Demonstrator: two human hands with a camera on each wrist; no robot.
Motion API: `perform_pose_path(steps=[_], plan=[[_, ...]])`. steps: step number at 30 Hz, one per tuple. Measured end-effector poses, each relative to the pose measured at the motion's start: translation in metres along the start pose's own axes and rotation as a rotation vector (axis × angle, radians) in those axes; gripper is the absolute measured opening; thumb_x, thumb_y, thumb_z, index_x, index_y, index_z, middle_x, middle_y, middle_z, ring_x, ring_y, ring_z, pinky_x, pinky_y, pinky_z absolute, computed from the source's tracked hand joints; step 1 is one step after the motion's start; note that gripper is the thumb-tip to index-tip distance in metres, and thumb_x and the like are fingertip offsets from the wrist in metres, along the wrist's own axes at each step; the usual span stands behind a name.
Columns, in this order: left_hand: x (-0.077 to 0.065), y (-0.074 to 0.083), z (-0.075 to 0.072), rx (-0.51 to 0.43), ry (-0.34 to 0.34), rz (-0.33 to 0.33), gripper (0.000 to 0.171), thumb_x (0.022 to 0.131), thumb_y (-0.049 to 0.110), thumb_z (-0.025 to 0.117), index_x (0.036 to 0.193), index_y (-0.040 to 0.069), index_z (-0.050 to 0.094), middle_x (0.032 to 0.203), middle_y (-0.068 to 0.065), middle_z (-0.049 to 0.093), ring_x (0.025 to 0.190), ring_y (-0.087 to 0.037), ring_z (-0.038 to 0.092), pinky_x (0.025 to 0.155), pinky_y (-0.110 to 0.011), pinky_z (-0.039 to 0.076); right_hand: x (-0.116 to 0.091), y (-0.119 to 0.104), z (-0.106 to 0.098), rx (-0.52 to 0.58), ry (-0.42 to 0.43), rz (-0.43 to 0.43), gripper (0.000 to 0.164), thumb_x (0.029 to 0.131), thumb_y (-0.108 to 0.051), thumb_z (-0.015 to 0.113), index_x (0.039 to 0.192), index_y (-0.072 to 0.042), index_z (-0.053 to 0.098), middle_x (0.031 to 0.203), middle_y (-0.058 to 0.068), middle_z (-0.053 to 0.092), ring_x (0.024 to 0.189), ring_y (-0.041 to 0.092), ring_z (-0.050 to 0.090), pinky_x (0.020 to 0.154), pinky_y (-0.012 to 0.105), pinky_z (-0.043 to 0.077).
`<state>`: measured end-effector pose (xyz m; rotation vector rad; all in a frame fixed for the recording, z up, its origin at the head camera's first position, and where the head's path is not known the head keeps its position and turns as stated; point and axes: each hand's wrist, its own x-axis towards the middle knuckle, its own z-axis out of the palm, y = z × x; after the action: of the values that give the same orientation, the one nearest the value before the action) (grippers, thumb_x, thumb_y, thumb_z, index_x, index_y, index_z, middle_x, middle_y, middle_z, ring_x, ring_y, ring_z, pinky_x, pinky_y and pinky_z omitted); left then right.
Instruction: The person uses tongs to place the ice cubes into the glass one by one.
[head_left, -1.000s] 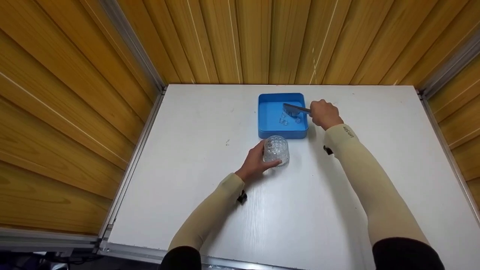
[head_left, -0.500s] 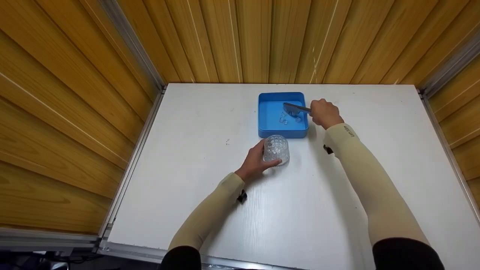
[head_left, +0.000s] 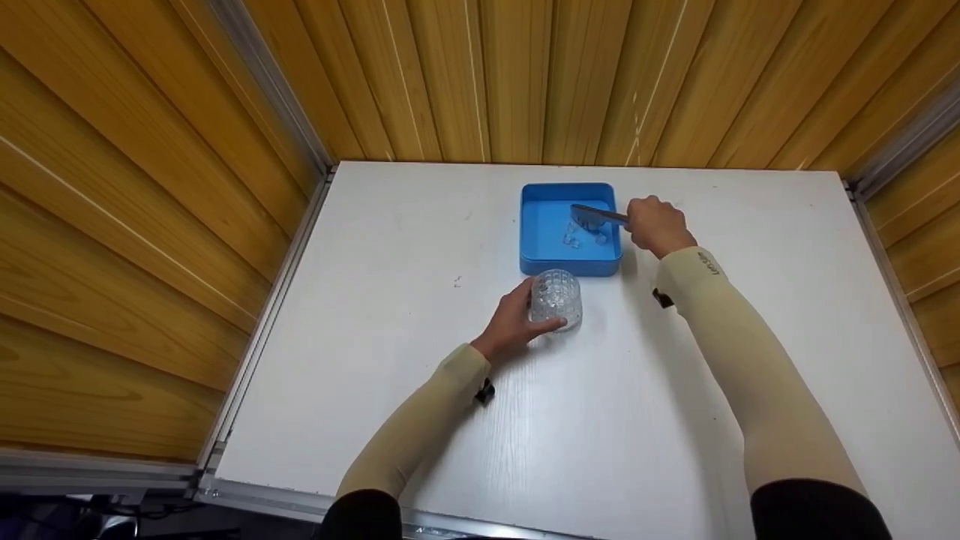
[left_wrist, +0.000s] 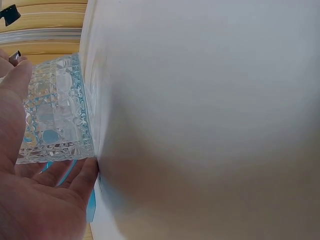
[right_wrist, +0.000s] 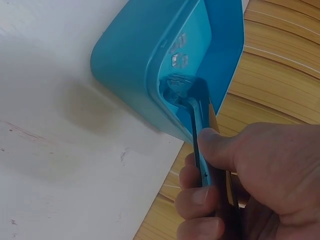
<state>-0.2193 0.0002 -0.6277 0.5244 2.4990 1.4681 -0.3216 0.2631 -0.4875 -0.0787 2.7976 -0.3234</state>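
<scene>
My left hand (head_left: 514,322) grips a clear, cut-pattern glass (head_left: 556,300) standing on the white table, thumb on the near side and fingers round the far side. In the left wrist view, the fingertips (left_wrist: 90,170) lie under the glass's side (left_wrist: 55,105) by the tabletop. My right hand (head_left: 660,225) holds metal tongs (head_left: 600,215), reaching over the right wall of the blue square tray (head_left: 570,268). In the right wrist view, the slotted tong head (right_wrist: 181,85) is down inside the tray, close to small clear cubes (right_wrist: 179,60).
The tray stands near the back of the white table (head_left: 390,337), just behind the glass. Wood-look panels (head_left: 510,82) rise behind the table and on both sides. A metal frame rail (head_left: 262,405) runs along the left edge.
The head view has shifted slightly. Both hands keep their places, left on the glass, right with the tongs in the tray.
</scene>
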Motion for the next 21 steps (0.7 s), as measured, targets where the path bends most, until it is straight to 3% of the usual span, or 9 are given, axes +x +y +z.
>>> perform_pose_path(steps=[11, 21], plan=[[-0.0009, -0.0015, 0.0014, -0.002, 0.004, 0.045, 0.092, 0.085, 0.046, 0.084, 0.156, 0.012, 0.038, 0.147, -0.002, 0.055, 0.131, -0.011, 0.053, 0.11, -0.027, 0.043, 0.0024, 0.0076, 0.0018, -0.033, 0.013, -0.033, 0.027, 0.102, -0.007, 0.059, 0.124, 0.009, 0.062, 0.108, 0.027, 0.059, 0.093, 0.039, 0.055, 0.087, 0.055, 0.052], [0.0001, -0.0007, -0.0005, -0.009, -0.003, 0.032, 0.093, 0.084, 0.046, 0.085, 0.156, 0.013, 0.038, 0.147, -0.001, 0.055, 0.131, -0.011, 0.053, 0.111, -0.028, 0.042, 0.0048, 0.0078, -0.0003, -0.017, -0.008, -0.017, 0.031, 0.104, -0.009, 0.058, 0.129, 0.009, 0.059, 0.112, 0.027, 0.058, 0.098, 0.04, 0.054, 0.092, 0.057, 0.051]])
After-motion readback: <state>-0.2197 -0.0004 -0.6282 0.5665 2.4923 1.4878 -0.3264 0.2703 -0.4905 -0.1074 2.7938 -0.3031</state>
